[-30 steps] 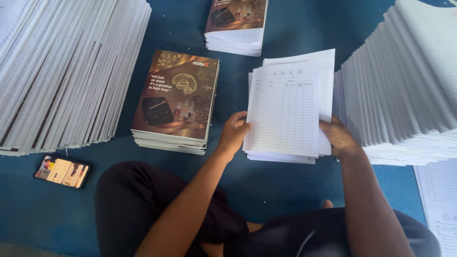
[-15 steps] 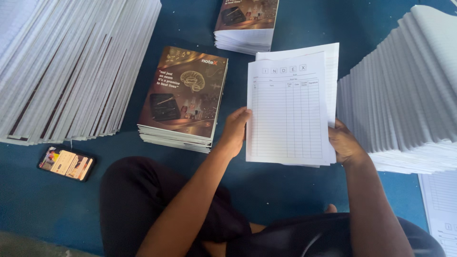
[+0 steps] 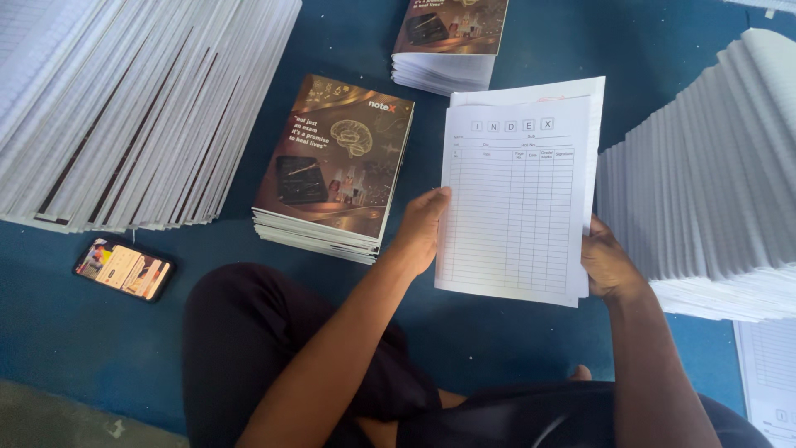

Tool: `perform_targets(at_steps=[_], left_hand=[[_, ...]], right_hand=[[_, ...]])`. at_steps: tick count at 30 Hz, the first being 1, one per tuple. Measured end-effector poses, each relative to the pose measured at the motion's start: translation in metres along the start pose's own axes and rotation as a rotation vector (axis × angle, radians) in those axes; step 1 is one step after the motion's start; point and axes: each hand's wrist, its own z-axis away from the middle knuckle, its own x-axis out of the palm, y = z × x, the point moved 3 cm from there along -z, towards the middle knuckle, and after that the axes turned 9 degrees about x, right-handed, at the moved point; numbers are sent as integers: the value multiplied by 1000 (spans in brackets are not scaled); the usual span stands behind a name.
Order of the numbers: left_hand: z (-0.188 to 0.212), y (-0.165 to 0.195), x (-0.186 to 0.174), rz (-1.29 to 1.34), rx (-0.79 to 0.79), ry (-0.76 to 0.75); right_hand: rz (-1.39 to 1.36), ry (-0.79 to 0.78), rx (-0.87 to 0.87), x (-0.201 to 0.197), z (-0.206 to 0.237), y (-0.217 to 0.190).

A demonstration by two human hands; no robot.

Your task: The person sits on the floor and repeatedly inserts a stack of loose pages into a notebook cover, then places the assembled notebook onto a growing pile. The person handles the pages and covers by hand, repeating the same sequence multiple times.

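— Where is the sheaf of ruled sheets (image 3: 514, 191) right now?

— Lifted clear of the blue floor (image 3: 124, 348), in front of the seated person, with both hands on it. The left hand (image 3: 421, 232) grips its edge at nine o'clock, thumb on the printed face, the other fingers hidden behind. The right hand (image 3: 609, 265) clamps the corner at about four o'clock, fingers curled round the edge.

— Which way does the long side run?

— From twelve to six, tilted slightly, the heading row at twelve. A few back sheets stick out at the top and right.

— What lies closest?

— The stack of brown covers (image 3: 332, 166) sits at nine o'clock from the sheaf, just beside the left hand, so that hand is the nearer one. A second cover stack (image 3: 452, 37) lies at eleven. The fanned white stack (image 3: 705, 182) lies at three, next to the right hand; another broad fanned pile (image 3: 124, 108) is well off at ten. A phone (image 3: 123, 268) rests at eight.
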Motion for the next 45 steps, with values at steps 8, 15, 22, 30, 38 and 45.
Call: perform_targets(at_steps=[8, 15, 22, 30, 38, 45], left_hand=[[-4, 0, -1, -5, -38, 61], [2, 11, 9, -74, 66, 87], [2, 17, 13, -86, 14, 95], [2, 18, 13, -74, -13, 128], [1, 17, 13, -65, -26, 144], [-1, 15, 12, -69, -29, 121]], right_hand=[[41, -15, -20, 8, 12, -10], [94, 0, -5, 13, 16, -11], [94, -35, -50, 7, 10, -7], [95, -28, -46, 5, 8, -6], [103, -15, -40, 5, 10, -5], [142, 1, -40, 5, 12, -7]])
